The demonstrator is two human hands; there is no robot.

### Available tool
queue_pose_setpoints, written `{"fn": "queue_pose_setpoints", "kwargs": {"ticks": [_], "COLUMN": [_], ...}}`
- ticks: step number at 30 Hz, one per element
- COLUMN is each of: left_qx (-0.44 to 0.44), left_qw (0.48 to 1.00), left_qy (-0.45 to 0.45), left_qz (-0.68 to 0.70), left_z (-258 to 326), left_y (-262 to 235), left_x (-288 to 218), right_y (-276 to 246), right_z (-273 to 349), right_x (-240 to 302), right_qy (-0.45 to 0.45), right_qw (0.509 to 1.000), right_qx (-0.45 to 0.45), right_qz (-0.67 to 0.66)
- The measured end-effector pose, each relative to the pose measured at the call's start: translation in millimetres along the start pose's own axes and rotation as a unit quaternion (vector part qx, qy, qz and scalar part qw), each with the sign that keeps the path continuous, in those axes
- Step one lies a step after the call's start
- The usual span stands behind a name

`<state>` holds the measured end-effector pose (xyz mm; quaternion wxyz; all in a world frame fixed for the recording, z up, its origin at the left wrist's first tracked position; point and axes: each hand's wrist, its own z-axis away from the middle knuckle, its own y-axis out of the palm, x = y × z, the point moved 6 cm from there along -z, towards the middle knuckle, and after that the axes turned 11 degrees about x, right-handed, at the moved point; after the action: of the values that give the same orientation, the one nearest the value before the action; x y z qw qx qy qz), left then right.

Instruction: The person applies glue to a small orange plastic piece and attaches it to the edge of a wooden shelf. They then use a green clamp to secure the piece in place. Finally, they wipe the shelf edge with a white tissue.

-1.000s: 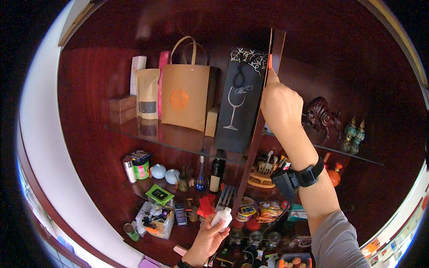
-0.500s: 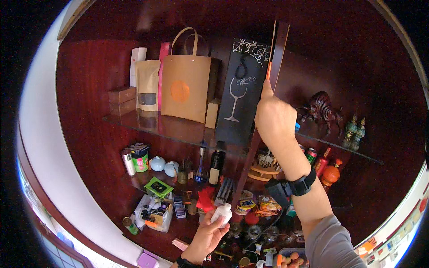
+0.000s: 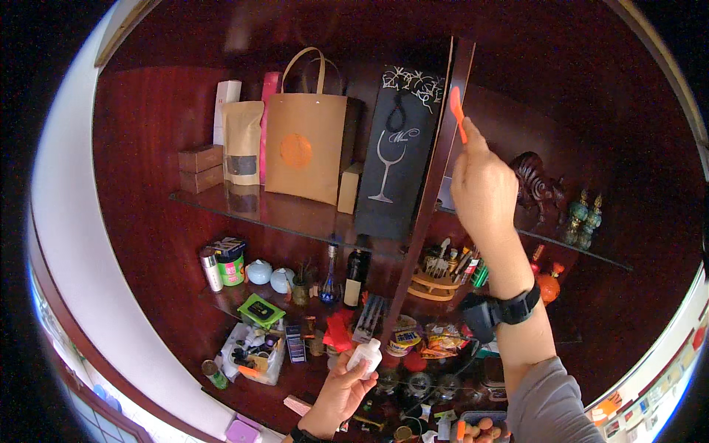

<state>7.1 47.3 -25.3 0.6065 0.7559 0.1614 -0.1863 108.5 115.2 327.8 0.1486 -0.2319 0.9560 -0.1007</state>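
A small white bottle (image 3: 364,359) is gripped upright, slightly tilted, in my left hand (image 3: 341,399), low in front of the shelves. My right hand (image 3: 484,184) is raised at the upper right, its fingers closed round a slim orange plastic tool with a flattened, rounded end (image 3: 456,107). That end lies in front of the cabinet's upright divider (image 3: 461,66); whether it touches the wood I cannot tell. Left of the divider stands a black wine gift bag (image 3: 399,159). My right hand partly hides a dark carved bull figure (image 3: 543,188).
A brown paper bag (image 3: 306,155) and a pouch (image 3: 242,140) stand on the upper glass shelf (image 3: 281,224). Lower down are bottles, snack packets (image 3: 447,340), a crowded white bin (image 3: 255,354) and a green wipes pack (image 3: 261,310). Two ornate teal bottles (image 3: 585,218) stand at the right.
My right hand has moved right with the orange tool, turning it so its flat end shows beside the divider's edge. My left hand and the white bottle are almost unchanged.
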Motion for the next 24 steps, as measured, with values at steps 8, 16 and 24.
{"fn": "queue_pose_setpoints", "kwargs": {"ticks": [8,16,24], "left_qx": [-0.012,-0.015,-0.026], "left_qw": [1.0,1.0,0.999], "left_qy": [-0.004,-0.012,-0.003], "left_qz": [-0.006,-0.011,-0.023], "left_z": [1,0,-1], "left_y": [-1,-1,0], "left_x": [1,3,4], "right_y": [16,22,24], "right_z": [-7,-7,-12], "right_x": [-32,-42,-37], "right_qy": [0.044,0.048,0.027], "right_qw": [0.991,0.986,0.988], "right_qx": [0.017,0.032,0.032], "right_qz": [-0.123,-0.156,-0.152]}}
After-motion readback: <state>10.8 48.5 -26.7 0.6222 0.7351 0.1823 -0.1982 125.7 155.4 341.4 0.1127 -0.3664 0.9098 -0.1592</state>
